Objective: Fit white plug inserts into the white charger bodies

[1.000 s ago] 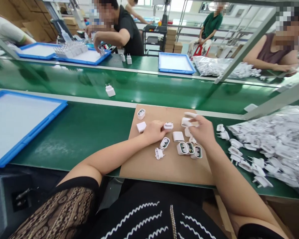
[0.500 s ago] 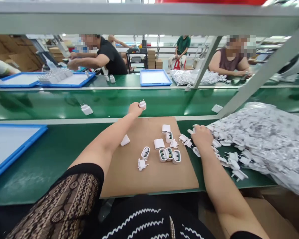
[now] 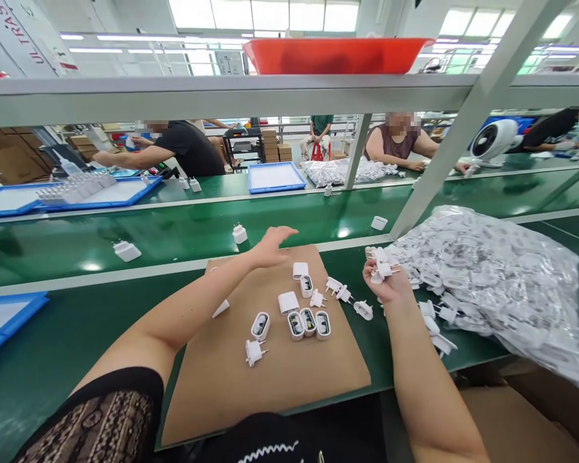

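**Right hand full of plug caps, left hand holding nothing**

So, picture a clock laid on the cardboard sheet [image 3: 270, 392], 12 pointing away from the person. It's a plain brown, smooth matte piece on a green bench.

At 2 o'clock, just off the board, the right hand [image 3: 386, 285] is grasping a little clump of plug caps [image 3: 382, 265], white plastic bits with thin pins poking out. Right past it, between 2 and 3, sits the clear bag [image 3: 502, 270], crinkly and shiny, bulging with white parts, some spilled out along its near side.

The left hand [image 3: 274, 249] is up at 12, fingers stretched out flat, grip released. Just beyond it, a white charger [image 3: 240, 235] stands prongs-up on the glossy green belt [image 3: 202, 241].

On the board, toward 1 or 2, three open shells [image 3: 309, 321] stand side by side: rounded oval tubes, circuitry visible inside. Near the centre there's a loose pronged cap [image 3: 254, 353] lying on its side.
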A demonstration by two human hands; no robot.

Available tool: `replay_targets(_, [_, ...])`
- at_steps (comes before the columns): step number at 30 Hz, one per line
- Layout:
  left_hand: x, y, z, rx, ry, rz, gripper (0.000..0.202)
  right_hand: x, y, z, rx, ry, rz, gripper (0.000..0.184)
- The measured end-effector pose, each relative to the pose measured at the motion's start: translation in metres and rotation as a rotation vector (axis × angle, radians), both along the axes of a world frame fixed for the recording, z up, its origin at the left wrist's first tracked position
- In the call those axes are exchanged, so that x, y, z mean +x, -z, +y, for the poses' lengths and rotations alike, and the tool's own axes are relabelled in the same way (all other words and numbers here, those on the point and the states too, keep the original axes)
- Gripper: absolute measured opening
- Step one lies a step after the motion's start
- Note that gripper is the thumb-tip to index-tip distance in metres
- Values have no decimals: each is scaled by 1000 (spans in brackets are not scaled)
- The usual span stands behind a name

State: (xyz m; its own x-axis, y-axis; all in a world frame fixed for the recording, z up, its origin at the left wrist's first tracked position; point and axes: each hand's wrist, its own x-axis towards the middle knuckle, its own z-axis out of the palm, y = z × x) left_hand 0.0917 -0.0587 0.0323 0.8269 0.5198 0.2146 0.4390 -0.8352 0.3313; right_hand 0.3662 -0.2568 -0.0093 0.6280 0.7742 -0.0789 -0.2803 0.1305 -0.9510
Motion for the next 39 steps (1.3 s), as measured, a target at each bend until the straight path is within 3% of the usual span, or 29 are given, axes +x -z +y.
replay_targets(1, [4,1,-7,-34,166,70,81,1,-2,-1,30,-16,98,24])
replay_targets(3, [14,4,-16,-70,376,191,88,0,-5,-3,85,-39,275,24])
replay_targets(7, [32,16,-21,-124,492,371,60,-2,-3,-4,163,-90,545,26])
replay_targets(10, [33,22,-19,-193,397,365,48,-3,1,-3,165,-135,660,24])
replay_targets(13, [19,23,-22,-401,133,153,47,-5,3,-2,102,-177,711,20])
replay_targets(16, [-6,25,-34,-953,-124,-237,45,-9,2,-2,38,-236,740,16])
replay_targets(18, [-22,27,-44,-1333,-200,-481,38,-12,0,-2,2,-275,749,19])
replay_targets(20, [-35,32,-54,-1521,-231,-636,30,-15,-2,-1,-31,-301,734,25])
replay_targets(23, [-46,46,-65,-1389,-287,-678,26,-22,-5,1,-71,-318,651,29])
replay_targets(25, [-49,57,-70,-1244,-337,-688,36,-27,-9,3,-85,-320,553,26])
replay_targets(29, [-49,75,-73,-910,-356,-702,44,-39,-20,13,-91,-316,277,4])
replay_targets(31, [-48,80,-72,-768,-328,-655,37,-48,-28,23,-102,-327,129,18])
replay_targets(34, [-49,83,-74,-678,-293,-577,31,-70,-40,40,-117,-378,-80,38])
replay_targets(37, [-52,78,-79,-519,-318,-545,43,-99,-47,54,-87,-416,-464,35])
replay_targets(39, [-55,70,-82,-487,-337,-626,42,-117,-46,59,-46,-420,-748,31])
